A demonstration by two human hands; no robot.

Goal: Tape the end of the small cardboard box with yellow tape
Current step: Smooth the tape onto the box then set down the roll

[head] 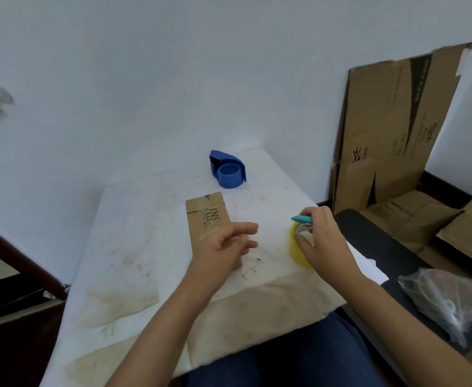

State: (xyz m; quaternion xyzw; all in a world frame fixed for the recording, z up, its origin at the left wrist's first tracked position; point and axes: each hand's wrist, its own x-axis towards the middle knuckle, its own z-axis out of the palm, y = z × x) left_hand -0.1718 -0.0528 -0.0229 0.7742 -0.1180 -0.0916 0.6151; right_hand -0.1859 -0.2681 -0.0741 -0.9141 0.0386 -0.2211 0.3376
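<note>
Hovering over the near end of the small cardboard box (207, 216), the left hand (223, 248) was loosely spread, gripping nothing. At three o'clock the right hand (322, 240) clasped the yellow tape roll (299, 251) together with a teal tool (301, 219). Judged step: fetching tape; next, carry it to the box end. The box lay flat mid-table, long axis six-to-twelve.
</note>
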